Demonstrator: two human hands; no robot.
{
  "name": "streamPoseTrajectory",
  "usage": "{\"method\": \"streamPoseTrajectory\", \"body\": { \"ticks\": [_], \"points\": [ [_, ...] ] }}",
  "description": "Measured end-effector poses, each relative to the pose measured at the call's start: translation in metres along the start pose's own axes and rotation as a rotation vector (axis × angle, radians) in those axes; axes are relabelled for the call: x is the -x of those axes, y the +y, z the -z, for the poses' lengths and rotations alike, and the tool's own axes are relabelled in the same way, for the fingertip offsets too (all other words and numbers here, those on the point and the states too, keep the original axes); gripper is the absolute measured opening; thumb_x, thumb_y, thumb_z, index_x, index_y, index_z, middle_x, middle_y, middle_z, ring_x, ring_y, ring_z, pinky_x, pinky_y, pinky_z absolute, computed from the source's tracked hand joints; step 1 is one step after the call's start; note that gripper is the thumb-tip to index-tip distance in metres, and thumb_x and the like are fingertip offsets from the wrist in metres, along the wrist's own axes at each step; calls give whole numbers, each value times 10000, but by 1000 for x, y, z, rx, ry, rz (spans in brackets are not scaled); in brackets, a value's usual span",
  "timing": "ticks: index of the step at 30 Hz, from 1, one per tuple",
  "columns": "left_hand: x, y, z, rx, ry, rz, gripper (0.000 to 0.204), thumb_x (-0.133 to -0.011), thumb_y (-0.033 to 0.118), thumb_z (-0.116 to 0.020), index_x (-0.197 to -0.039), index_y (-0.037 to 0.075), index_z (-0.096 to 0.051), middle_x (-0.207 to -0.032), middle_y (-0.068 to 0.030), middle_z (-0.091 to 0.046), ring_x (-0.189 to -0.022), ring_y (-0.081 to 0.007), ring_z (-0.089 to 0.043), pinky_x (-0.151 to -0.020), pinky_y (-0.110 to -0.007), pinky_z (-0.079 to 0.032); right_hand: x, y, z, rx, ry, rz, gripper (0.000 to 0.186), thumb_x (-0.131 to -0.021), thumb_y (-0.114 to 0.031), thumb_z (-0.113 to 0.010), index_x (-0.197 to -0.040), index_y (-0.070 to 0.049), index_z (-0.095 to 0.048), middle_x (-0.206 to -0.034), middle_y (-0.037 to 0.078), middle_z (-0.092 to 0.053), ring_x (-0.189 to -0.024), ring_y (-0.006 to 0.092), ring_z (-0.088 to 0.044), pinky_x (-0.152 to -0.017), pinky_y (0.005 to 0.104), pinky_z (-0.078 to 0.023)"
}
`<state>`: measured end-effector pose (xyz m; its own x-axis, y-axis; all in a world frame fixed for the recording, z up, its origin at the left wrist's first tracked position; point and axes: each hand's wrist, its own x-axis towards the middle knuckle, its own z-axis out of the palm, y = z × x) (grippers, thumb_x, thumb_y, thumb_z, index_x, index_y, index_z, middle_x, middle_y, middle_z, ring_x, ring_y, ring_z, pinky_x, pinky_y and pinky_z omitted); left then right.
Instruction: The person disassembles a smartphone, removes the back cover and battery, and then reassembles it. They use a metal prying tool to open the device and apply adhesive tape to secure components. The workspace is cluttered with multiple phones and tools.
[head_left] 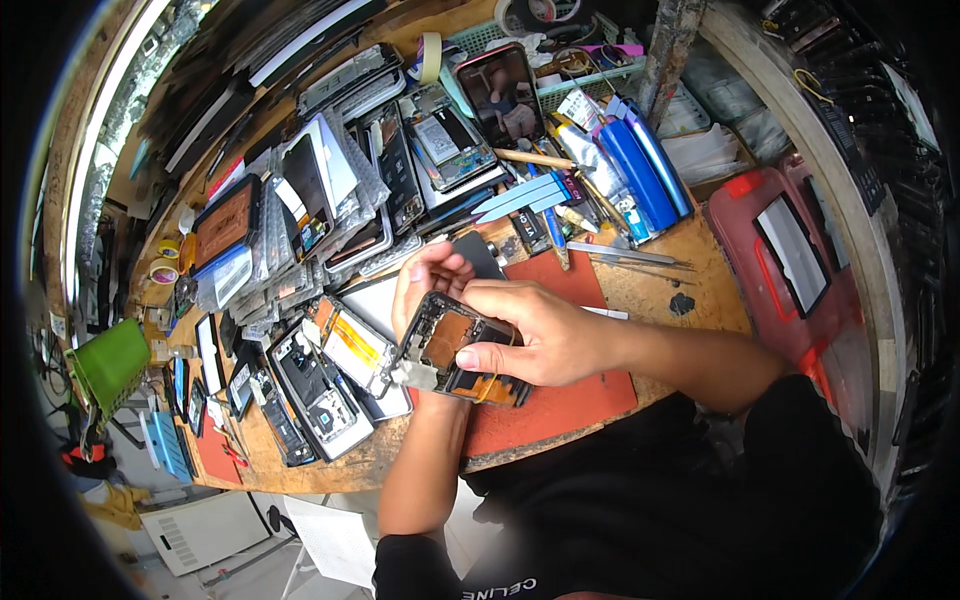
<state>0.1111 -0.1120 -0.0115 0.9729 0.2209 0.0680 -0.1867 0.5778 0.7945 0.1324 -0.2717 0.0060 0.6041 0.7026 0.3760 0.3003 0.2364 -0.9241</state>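
The opened phone [432, 322] hides much of the left hand [418, 282]; that hand's fingers [452, 262] curl beyond the phone's far edge, and whether they press on its back cannot be told. The right hand [545, 330] has its fingers clamped on the phone, the thumb [485, 358] across its inner face, with the tips behind it out of sight. The phone is held above the left part of the red mat [565, 418], covering some of it. Just beside the mat, a black garment [680, 500] hides part of the desk [720, 300].

Left of the mat lie phone shells [312, 400], their small parts too fine to make out; farther off, stacked phone parts [305, 185] lie amid clear wrap [374, 185]. Beyond the mat are tweezers [630, 255], blue strips [520, 198], a blue container [640, 170] and a dark-screened phone [495, 85]. Right of the mat, a wooden beam [868, 235] partly blocks a red case [740, 215].
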Motion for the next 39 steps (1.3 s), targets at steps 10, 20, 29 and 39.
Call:
{"method": "streamPoseTrajectory", "body": {
  "ticks": [10,20,29,39],
  "points": [
    [7,3,-13,5,-344,-15,808,-914,717,-663,-1484,179,-465,-1665,-218,-332,-1534,-377,-352,-1247,-557,-324,-10,-8,19,-750,179,-384,506,-975,-90,-771,-1345,-29,-431,-1077,132,-715,-1068,133,-678,-928,298,-550],
    [-2,23,-6,-14,174,-37,432,-963,453,-772,-1103,83,-599,-903,-48,-691,-820,-188,-703,-739,-326,-595,-4,-2,13,-252,9,-200,301,-1116,-273,-518,-1132,-4,-650,-878,15,-606,-823,112,-552,-733,294,-459],
    [1,25,-3,138,27,19,557,-941,339,-802,-1345,106,-497,-871,-31,-605,-821,-192,-595,-763,-329,-517,-5,-5,10,-136,231,-15,162,-962,-105,-748,-1059,21,-714,-916,67,-720,-790,113,-699,-695,275,-554],
    [4,22,-3,18,-2,80,601,-870,357,-822,-1308,114,-489,-857,-35,-548,-740,-173,-544,-678,-287,-489,-3,-14,21,-189,153,-196,112,-966,-92,-745,-990,8,-701,-875,11,-706,-814,50,-651,-714,251,-549]
  ]
}}
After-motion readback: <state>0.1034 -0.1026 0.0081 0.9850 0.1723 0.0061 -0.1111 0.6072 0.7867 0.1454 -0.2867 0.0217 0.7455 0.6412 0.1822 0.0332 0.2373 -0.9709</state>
